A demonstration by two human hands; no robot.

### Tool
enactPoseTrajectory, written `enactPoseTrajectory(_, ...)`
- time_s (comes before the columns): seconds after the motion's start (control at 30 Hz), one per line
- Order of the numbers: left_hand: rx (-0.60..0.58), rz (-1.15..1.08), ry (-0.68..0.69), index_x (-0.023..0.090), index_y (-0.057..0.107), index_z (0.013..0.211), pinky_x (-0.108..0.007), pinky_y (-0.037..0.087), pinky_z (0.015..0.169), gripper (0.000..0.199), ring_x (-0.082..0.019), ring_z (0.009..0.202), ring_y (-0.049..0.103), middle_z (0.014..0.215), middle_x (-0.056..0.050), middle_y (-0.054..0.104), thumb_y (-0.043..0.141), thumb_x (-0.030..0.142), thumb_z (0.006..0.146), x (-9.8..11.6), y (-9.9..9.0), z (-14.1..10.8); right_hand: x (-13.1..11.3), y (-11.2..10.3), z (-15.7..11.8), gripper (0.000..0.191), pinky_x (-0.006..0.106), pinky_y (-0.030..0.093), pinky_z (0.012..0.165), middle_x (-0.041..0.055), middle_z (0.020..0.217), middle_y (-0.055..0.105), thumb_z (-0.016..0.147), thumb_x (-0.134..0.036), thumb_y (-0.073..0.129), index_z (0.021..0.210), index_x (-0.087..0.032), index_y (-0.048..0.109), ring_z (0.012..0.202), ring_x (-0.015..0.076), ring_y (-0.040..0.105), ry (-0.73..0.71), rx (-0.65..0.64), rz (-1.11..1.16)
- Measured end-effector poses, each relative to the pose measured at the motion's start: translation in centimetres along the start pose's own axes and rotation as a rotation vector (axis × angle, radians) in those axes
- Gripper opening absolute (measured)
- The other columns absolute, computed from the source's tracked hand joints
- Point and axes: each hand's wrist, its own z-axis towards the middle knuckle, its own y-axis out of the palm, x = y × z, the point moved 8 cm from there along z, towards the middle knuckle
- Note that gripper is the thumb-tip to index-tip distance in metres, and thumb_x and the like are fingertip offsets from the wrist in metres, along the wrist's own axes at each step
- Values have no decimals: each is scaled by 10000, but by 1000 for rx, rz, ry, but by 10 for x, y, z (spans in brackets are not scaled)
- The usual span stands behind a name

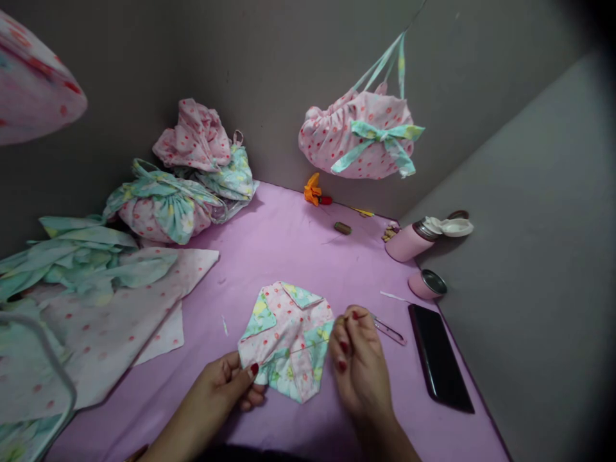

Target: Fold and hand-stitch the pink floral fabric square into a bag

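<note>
A patchwork piece of pink dotted and mint floral fabric (pixel 283 321) lies on the purple table cover in front of me. My left hand (pixel 233 383) pinches its lower left edge between thumb and fingers. Right of the fabric, my right hand (pixel 359 359) is raised with thumb and forefinger pressed together. A thin thread (pixel 308 348) runs from the fabric to this hand. Whether a needle is in the pinch is too small to tell. Close behind the right hand lie pink-handled thread snips (pixel 389 329).
Fabric pieces (pixel 110 321) and gathered pouches (pixel 166 205) fill the left side. A pouch with a bow (pixel 370 138) hangs at the back wall. A thread spool (pixel 343 228) lies mid-back. On the right are a pink bottle (pixel 408 242), its cup (pixel 423 283) and a black phone (pixel 441 359).
</note>
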Motion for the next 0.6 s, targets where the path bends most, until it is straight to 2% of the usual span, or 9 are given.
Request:
enactPoseTrajectory(0.13, -8, -11, -3, 153, 577, 689, -217, 395, 515, 298, -110, 529, 570, 601, 8, 640, 659, 440, 681, -4, -1, 1, -31, -22, 4, 183, 96, 239, 343, -77, 587, 385, 756, -227, 639, 788, -210, 460, 395, 31, 284, -115, 152, 46)
enactPoseTrajectory(0.2, -11, -16, 6, 153, 580, 692, -210, 392, 508, 287, -107, 530, 574, 605, 8, 643, 651, 431, 695, -5, -1, 3, -33, -24, 2, 163, 107, 245, 351, -73, 587, 380, 769, -242, 625, 783, -209, 465, 402, 37, 288, -139, 163, 9)
enactPoseTrajectory(0.27, -5, -23, 4, 149, 585, 700, -206, 390, 506, 282, -105, 535, 577, 611, 6, 643, 648, 425, 701, -7, -2, 4, -26, -19, 0, 145, 125, 274, 381, -70, 589, 387, 785, -264, 605, 796, -211, 470, 415, 44, 318, -121, 129, -68)
enactPoseTrajectory(0.37, 20, -48, -25, 149, 602, 794, -205, 390, 513, 299, -110, 565, 586, 660, 7, 635, 664, 421, 687, -8, -5, 2, 0, -3, -4, 144, 158, 327, 437, -60, 589, 427, 805, -302, 575, 802, -201, 473, 452, 61, 398, -17, -5, -257)
enactPoseTrajectory(0.47, 50, -70, 18, 164, 601, 855, -211, 387, 510, 308, -122, 595, 579, 694, 12, 613, 671, 410, 683, -3, -9, -1, 28, 12, -13, 183, 177, 327, 429, -38, 607, 488, 860, -366, 474, 799, -194, 458, 454, 75, 422, 80, -189, -476)
enactPoseTrajectory(0.53, 62, -65, 71, 167, 608, 810, -219, 385, 513, 269, -123, 581, 554, 652, 19, 600, 673, 393, 681, 3, -10, -4, 41, 20, -20, 186, 184, 302, 413, -40, 567, 478, 879, -350, 431, 795, -190, 478, 434, 81, 400, 71, -317, -678)
enactPoseTrajectory(0.6, 76, -48, 84, 168, 616, 754, -228, 381, 524, 234, -121, 548, 526, 593, 27, 595, 679, 375, 667, 6, -11, -5, 47, 29, -27, 159, 198, 307, 438, -35, 541, 485, 867, -285, 445, 777, -184, 530, 456, 93, 421, -12, -447, -933)
